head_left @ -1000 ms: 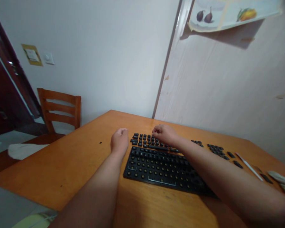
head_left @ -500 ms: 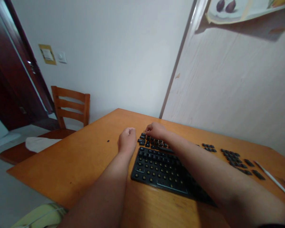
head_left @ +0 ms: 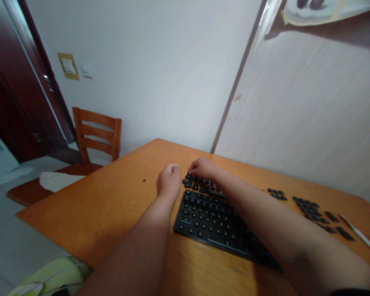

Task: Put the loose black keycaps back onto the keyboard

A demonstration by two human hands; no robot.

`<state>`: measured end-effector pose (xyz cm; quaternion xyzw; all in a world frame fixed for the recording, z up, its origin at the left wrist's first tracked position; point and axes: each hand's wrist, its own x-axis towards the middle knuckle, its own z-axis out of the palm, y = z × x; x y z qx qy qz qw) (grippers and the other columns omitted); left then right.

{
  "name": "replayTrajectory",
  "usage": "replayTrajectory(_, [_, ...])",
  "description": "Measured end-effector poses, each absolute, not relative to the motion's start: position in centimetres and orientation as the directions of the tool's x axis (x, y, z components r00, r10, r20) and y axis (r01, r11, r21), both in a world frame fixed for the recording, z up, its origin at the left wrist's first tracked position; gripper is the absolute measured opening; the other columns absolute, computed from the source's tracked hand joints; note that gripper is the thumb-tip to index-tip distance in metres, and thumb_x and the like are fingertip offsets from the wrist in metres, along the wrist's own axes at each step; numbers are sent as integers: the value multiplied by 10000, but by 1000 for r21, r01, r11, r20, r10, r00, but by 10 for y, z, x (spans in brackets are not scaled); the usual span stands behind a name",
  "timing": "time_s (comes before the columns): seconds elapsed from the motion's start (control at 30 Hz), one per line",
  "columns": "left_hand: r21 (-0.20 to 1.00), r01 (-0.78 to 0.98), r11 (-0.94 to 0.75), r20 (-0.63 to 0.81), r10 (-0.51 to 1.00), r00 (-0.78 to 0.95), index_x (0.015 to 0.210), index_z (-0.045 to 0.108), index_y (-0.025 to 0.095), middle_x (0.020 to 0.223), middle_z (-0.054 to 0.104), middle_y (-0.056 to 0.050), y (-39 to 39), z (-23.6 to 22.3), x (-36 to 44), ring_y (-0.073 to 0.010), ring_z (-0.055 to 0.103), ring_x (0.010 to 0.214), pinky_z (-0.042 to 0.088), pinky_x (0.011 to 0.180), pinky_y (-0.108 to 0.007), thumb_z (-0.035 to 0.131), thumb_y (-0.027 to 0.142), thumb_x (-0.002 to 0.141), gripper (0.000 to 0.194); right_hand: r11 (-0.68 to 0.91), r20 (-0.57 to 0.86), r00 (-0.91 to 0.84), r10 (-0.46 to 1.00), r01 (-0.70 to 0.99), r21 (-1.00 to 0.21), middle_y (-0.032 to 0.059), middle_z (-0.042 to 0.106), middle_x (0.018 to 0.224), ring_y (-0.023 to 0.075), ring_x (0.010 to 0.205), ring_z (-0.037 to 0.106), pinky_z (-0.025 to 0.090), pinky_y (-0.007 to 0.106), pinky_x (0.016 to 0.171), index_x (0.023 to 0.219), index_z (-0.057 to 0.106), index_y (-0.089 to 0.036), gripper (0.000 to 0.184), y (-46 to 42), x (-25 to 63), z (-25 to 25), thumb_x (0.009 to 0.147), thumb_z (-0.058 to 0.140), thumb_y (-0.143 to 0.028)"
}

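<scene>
A black keyboard (head_left: 203, 237) lies on the wooden table, its upper rows still capped and its lower rows showing bare switches. Behind its back edge, loose black keycaps (head_left: 187, 181) are laid out in rows. My right hand (head_left: 202, 167) reaches over them with thumb and fingers pinched at the left end of the farthest row, seemingly on a keycap there. To the left of these rows, my left hand (head_left: 170, 181) is curled into a fist just above the table; whatever it may hold is hidden. My right forearm covers the keyboard's right part.
More loose keycaps (head_left: 308, 209) lie in groups on the right, beside a white stylus-like stick (head_left: 362, 236). A small dark piece (head_left: 144, 180) sits left of my left hand. A wooden chair (head_left: 97, 133) stands past the table's (head_left: 120, 197) left edge; a wall rises behind.
The view has turned slightly left, so everything sits further right. My right fingers have shifted a little left along the loose keycaps. The left fist keeps nearly the same place.
</scene>
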<state>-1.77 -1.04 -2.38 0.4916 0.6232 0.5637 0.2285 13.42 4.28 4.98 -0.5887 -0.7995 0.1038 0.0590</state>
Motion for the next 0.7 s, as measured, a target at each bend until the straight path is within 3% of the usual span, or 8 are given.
replayTrajectory(0.7, [914, 399, -76, 258, 867, -425, 908, 717, 245, 892, 735, -35, -16, -15, -16, -211, 646, 873, 464, 759, -293, 478, 433, 892, 304, 261, -41, -275, 961, 944, -201, 14, 771, 897, 163, 797, 671, 440, 234, 656, 958, 800, -276, 214, 41, 136, 51, 798, 734, -403])
